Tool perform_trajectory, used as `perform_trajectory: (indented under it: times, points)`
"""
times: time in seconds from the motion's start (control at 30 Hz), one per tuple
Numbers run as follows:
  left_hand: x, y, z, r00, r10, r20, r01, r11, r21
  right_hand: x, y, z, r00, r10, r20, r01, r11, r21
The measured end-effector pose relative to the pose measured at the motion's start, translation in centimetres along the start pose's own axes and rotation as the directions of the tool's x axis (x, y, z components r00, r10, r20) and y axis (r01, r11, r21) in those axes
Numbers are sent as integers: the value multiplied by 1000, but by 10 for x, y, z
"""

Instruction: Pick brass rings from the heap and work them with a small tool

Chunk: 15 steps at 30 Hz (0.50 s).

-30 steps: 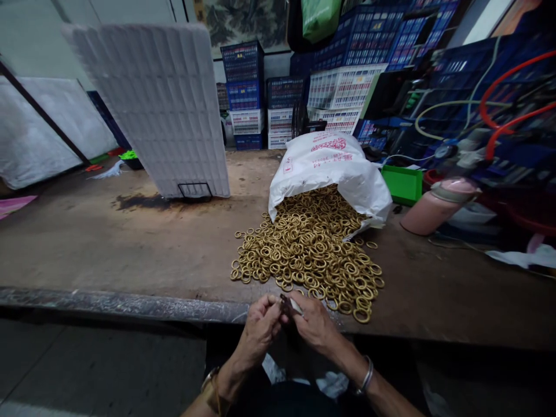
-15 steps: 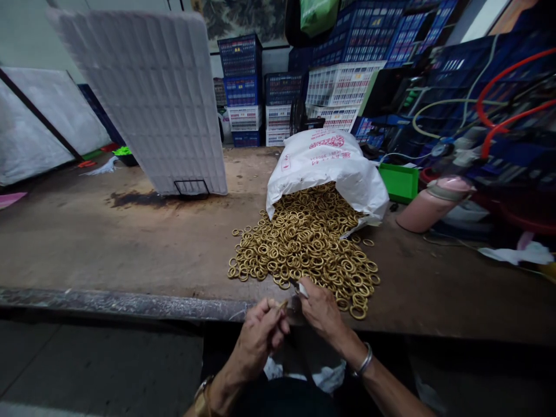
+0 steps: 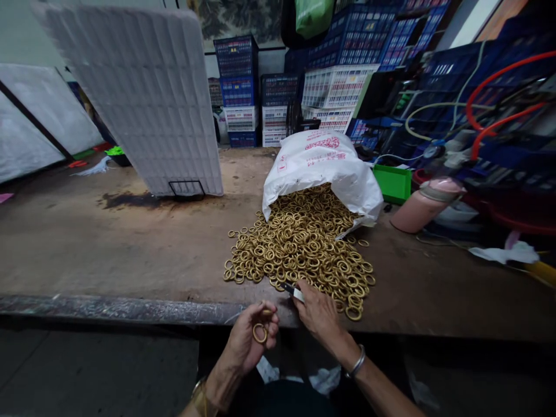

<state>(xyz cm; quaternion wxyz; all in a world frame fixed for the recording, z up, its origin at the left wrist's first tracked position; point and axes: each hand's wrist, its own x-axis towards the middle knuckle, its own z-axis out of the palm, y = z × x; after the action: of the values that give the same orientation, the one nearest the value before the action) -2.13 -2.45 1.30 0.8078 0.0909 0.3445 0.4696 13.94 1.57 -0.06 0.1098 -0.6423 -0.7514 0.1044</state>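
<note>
A heap of gold-coloured rings [image 3: 299, 249] spills from a white sack [image 3: 321, 165] lying on its side on the brown workbench [image 3: 130, 249]. My left hand [image 3: 252, 339] is below the bench's front edge, fingers curled round a gold ring [image 3: 259, 332]. My right hand [image 3: 319, 313] rests at the near edge of the heap, closed on a small dark tool with a light tip [image 3: 292, 291] that points left toward the rings.
A white ribbed panel [image 3: 143, 98] stands propped on the bench at the left. A green tray [image 3: 393, 182] and a pink flask [image 3: 423, 205] lie right of the sack. Stacked blue and white crates [image 3: 334, 87] and red hoses [image 3: 499, 81] fill the back.
My hands have come apart. The left dropped lower with a ring now showing in its fingers; the right moved forward with the tool to the edge of the heap.
</note>
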Motion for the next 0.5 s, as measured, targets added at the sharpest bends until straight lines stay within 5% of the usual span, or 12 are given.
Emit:
perform_trajectory:
  times: [0.5]
  points:
    - [8,0,-5,998,8,58,-5,999,-51,-2,4,5,998,-62,-7,61,992,-113]
